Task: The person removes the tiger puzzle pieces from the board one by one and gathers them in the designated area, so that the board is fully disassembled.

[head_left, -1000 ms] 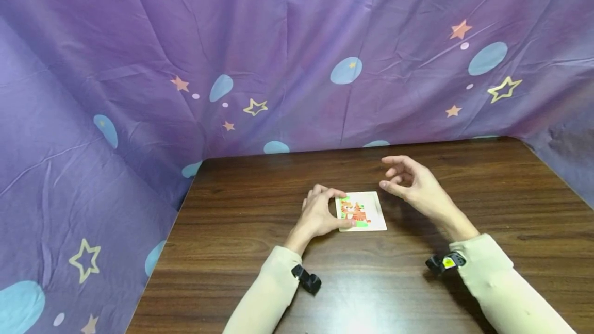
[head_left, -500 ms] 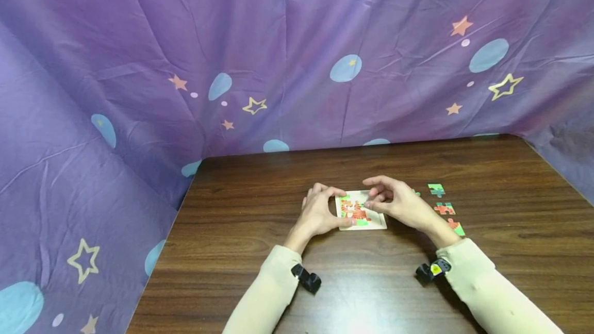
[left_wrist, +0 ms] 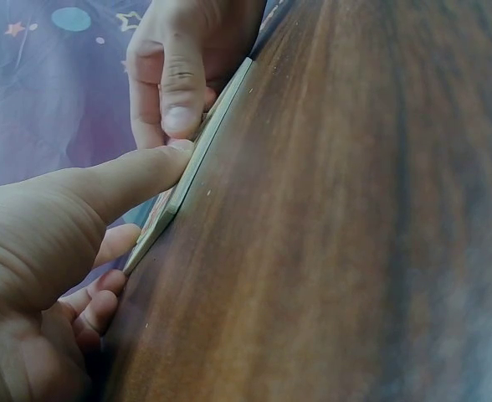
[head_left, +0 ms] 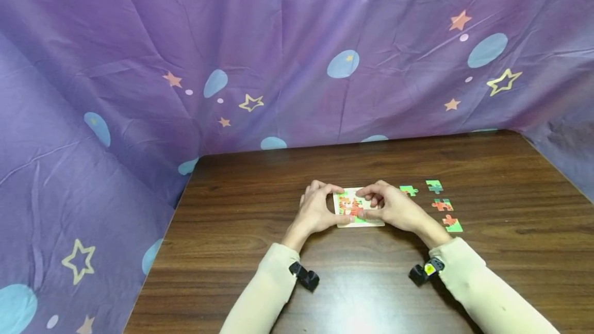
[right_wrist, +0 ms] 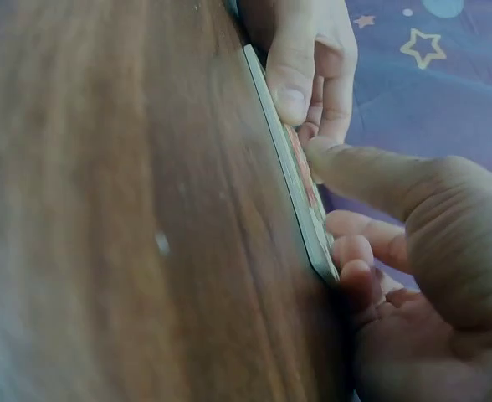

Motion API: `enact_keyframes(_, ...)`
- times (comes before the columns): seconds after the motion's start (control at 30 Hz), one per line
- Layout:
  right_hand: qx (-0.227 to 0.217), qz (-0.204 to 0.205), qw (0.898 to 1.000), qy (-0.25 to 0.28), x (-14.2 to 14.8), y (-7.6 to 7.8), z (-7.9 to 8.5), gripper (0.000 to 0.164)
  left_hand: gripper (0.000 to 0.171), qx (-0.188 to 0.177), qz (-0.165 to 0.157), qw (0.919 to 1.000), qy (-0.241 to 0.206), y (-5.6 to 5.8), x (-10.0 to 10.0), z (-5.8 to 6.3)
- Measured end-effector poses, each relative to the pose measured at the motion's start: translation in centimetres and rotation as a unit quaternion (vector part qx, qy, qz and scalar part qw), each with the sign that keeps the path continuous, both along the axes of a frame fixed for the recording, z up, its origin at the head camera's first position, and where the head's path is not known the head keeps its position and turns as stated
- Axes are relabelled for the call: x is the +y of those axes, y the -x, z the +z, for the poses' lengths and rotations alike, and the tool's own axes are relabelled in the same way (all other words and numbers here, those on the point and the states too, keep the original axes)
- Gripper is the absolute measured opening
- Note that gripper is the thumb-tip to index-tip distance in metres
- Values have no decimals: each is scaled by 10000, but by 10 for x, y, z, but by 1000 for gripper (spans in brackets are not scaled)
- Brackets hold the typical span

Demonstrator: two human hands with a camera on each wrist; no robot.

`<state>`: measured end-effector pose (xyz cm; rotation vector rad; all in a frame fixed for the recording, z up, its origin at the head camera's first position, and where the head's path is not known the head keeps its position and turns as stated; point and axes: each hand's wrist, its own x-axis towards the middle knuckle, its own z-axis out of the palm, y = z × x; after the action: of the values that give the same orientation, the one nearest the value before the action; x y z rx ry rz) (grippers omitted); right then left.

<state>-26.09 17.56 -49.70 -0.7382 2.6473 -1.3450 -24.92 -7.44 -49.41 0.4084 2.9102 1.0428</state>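
A square jigsaw puzzle board point(head_left: 378, 222) lies on the table, its left part filled with an orange and green tiger picture. My left hand point(head_left: 315, 210) grips the board's left side, thumb on the near edge and index finger on the far edge. From the right, my right hand point(head_left: 394, 207) reaches over the board. Its curled thumb and index finger appear to pinch a puzzle piece point(head_left: 356, 207) from both sides, largely hidden by the fingers. Both thumbs almost meet at the board in the left wrist view, where the board's edge point(left_wrist: 217, 126) shows side-on.
To the right of the board lie several loose pieces: a green one point(head_left: 408, 190), a green and teal one point(head_left: 434, 186), an orange one point(head_left: 442, 205) and an orange and green one point(head_left: 452, 224). A purple curtain point(head_left: 297, 66) hangs behind the wooden table point(head_left: 241, 220).
My right hand has moved left and down from beside the board onto its pieces, uncovering the loose pieces on the right. My left hand has stayed on the board.
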Motion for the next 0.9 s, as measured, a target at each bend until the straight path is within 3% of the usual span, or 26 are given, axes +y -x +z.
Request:
enact_keyframes(0.37, 83, -34, 9997, -236, -3, -4, 0, 40, 72, -80, 19, 10000, -36, -2, 0, 1)
enact_keyframes(0.63, 22, 38, 9996, -264, -4, -3, 3, 43, 73, -25, -100, 9998, -183, 1, -2, -1)
enact_keyframes(0.9, -61, 55, 9998, -162, -4, -3, 2, 40, 45, 218, -252, 9985, -437, 3, -6, -7)
